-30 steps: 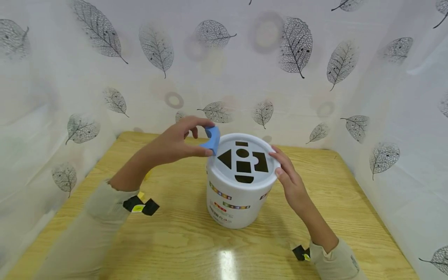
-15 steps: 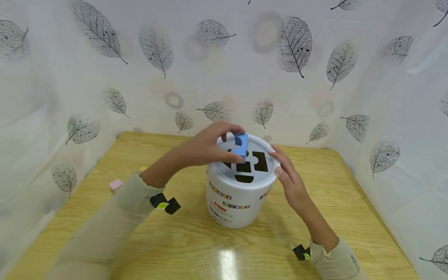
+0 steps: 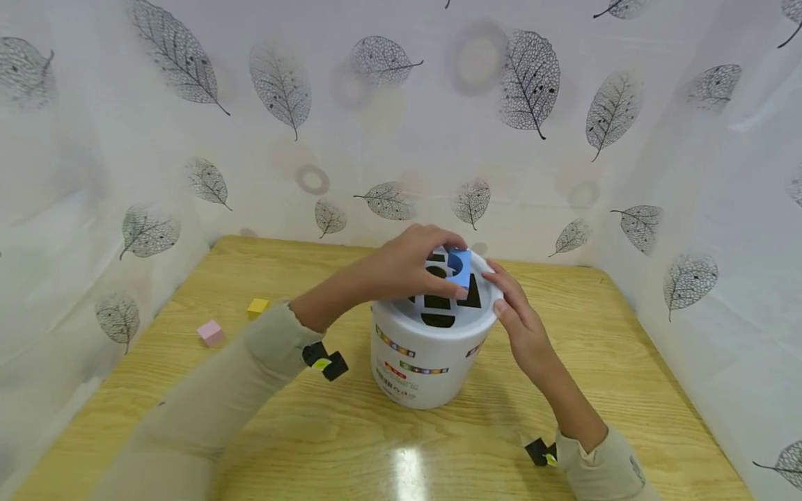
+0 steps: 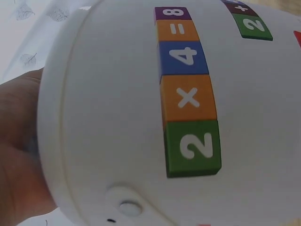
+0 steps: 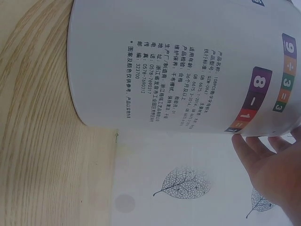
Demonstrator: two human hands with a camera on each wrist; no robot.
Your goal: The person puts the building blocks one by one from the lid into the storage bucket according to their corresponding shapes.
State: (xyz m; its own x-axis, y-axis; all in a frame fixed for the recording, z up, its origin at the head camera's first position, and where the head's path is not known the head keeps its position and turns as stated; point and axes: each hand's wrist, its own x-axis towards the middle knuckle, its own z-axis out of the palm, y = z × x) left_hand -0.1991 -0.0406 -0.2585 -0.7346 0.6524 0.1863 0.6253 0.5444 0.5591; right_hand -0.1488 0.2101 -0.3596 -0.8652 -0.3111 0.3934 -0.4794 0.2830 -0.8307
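A light blue block (image 3: 462, 270) with a round notch in one side is pinched between the thumb and fingers of my left hand (image 3: 406, 268). It sits over the lid (image 3: 466, 321) of a white bucket (image 3: 416, 386), at the notched cutout, which it partly covers. Whether it has entered the cutout cannot be told. My right hand (image 3: 525, 330) rests against the lid's right edge, its fingers (image 5: 254, 146) spread along the bucket's side in the right wrist view. In the left wrist view the bucket wall (image 4: 113, 108) hides the block and most of the left hand (image 4: 21, 150).
Left of the bucket, a pink block (image 3: 211, 333) and a yellow block (image 3: 257, 308) lie on the wooden table (image 3: 301, 438). A leaf-patterned sheet (image 3: 388, 146) encloses the table's back and sides. Dark cutouts of several shapes, including a rounded one (image 3: 437, 320), pierce the lid.
My left hand has carried the blue block rightward, from the lid's left edge to above its right part. The pink and yellow blocks have come into view behind the forearm. My right hand stays put.
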